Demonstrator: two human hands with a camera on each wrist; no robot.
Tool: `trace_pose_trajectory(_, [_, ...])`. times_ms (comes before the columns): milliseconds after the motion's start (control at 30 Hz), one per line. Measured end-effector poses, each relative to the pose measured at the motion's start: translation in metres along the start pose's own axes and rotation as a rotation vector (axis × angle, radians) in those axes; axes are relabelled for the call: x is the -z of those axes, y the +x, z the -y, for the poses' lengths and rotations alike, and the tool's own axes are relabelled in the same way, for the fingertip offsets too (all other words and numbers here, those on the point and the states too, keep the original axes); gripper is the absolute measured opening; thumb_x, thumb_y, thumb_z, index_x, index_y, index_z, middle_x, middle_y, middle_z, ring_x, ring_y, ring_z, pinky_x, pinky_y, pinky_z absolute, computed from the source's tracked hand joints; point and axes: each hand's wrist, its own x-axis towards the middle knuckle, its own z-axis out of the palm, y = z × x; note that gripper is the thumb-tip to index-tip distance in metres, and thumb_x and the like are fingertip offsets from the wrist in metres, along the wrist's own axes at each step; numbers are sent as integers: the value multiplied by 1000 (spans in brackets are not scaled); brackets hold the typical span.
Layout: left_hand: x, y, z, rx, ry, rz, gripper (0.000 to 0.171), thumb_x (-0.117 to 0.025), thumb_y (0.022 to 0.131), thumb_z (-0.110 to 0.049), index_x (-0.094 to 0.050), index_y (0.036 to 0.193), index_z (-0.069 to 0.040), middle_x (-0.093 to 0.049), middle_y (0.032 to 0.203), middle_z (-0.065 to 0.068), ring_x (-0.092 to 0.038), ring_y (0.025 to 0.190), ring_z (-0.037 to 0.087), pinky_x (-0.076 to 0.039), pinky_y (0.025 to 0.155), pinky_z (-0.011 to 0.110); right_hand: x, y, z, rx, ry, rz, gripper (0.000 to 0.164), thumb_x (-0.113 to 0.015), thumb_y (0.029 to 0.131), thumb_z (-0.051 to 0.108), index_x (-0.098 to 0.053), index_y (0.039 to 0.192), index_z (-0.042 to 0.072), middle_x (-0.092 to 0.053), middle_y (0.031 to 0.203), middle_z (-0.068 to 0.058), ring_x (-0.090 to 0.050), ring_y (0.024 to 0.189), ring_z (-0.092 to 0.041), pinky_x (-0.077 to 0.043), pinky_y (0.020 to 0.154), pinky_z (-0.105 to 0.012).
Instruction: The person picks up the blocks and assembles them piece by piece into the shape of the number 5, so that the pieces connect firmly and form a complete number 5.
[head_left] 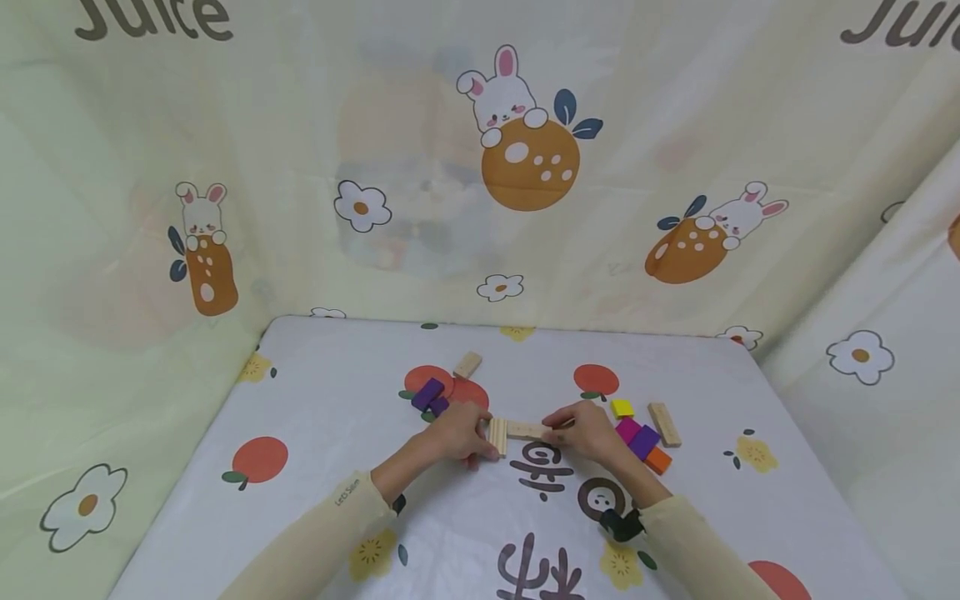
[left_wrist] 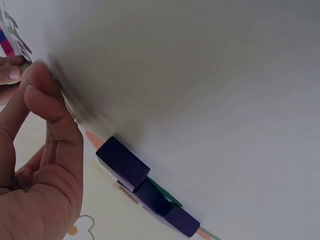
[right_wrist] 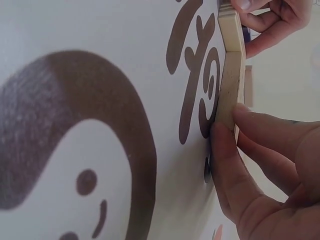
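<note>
My left hand (head_left: 459,431) holds a small striped row of plain wooden blocks (head_left: 498,437) by its ends, near the middle of the table. Against the right side of this row lies a single plain wooden block (head_left: 527,431). My right hand (head_left: 588,429) pinches that block's right end between thumb and fingers. In the right wrist view the single block (right_wrist: 229,85) lies low on the cloth and its far end meets the row (right_wrist: 230,30). The left wrist view shows the fingers of the left hand (left_wrist: 50,165) bent, with the row hidden behind them.
Purple blocks (head_left: 428,393) lie just beyond the left hand, with a plain wooden block (head_left: 467,365) farther back. Beside the right hand are yellow (head_left: 622,408), magenta (head_left: 627,430), purple (head_left: 644,442) and orange (head_left: 658,460) blocks and another wooden block (head_left: 664,424). Printed cloth covers the table.
</note>
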Motion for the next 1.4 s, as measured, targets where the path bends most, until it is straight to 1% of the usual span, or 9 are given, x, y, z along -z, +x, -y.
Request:
trace_pose_trajectory(333, [-1, 3, 2, -25, 33, -4, 71, -89, 86, -16, -58, 147, 4, -66, 64, 6, -56, 48, 13, -38, 49, 21, 0, 1, -2, 0, 6, -4, 26, -83, 92, 16, -81, 118, 9, -78, 105, -6, -64, 90, -19, -59, 82, -30])
trace_pose_trajectory(500, [2, 4, 2, -31, 38, 4, 69, -88, 88, -20, -60, 146, 1, -63, 66, 1, -54, 52, 12, -40, 52, 21, 6, 0, -1, 1, 25, -29, 28, -84, 91, 15, -80, 118, 8, -78, 104, -7, -64, 90, -20, -59, 81, -30])
trace_pose_trajectory(667, [15, 5, 3, -89, 57, -48, 33, -84, 93, -26, -72, 108, 1, -61, 65, 0, -56, 53, 10, -40, 52, 21, 21, -2, -5, 23, 78, -63, 31, -83, 92, 16, -78, 120, 3, -78, 105, -10, -70, 86, -16, -61, 78, -26])
trace_pose_trajectory(733, [23, 7, 3, -138, 74, -99, 24, -80, 96, -23, -73, 102, -1, -64, 69, 1, -57, 58, 10, -42, 54, 21, 33, -3, -9, 22, 130, -96, 30, -81, 94, 14, -77, 120, -1, -79, 105, -14, -75, 84, -16, -62, 76, -25])
trace_pose_trajectory(867, [44, 15, 2, -152, 113, -213, 25, -74, 99, -15, -76, 122, -5, -73, 92, 5, -61, 76, 13, -48, 65, 24, 63, -7, -23, 14, 218, -166, 26, -72, 100, 8, -74, 122, -7, -78, 110, -23, -80, 84, -17, -66, 77, -28])
trace_pose_trajectory(1000, [66, 28, 9, -140, 136, -268, 37, -73, 97, -6, -72, 134, -6, -78, 113, 12, -70, 96, 22, -57, 79, 31, 88, -12, -45, -76, 226, -219, 30, -64, 106, 10, -69, 131, -6, -75, 121, -27, -80, 93, -20, -66, 83, -30])
trace_pose_trajectory(1133, [84, 39, 18, -147, 111, -266, 47, -73, 94, 1, -66, 141, -1, -75, 130, 16, -74, 113, 33, -63, 93, 39, 101, -15, -67, -206, 185, -290, 34, -60, 109, 15, -67, 138, -2, -70, 130, -28, -75, 107, -30, -64, 92, -35])
trace_pose_trajectory(1233, [94, 44, 22, -114, 92, -252, 53, -72, 92, 2, -63, 144, 0, -70, 140, 17, -71, 121, 36, -62, 97, 41, 104, -17, -83, -279, 165, -341, 35, -60, 108, 17, -67, 137, -2, -68, 133, -28, -68, 113, -38, -62, 93, -40])
trace_pose_trajectory(1400, [102, 53, 26, -77, 102, -179, 60, -72, 92, 1, -57, 150, -2, -64, 150, 15, -71, 123, 33, -62, 98, 39, 104, -20, -108, -340, 177, -376, 37, -63, 106, 18, -67, 135, -5, -67, 132, -30, -67, 105, -34, -58, 72, -21])
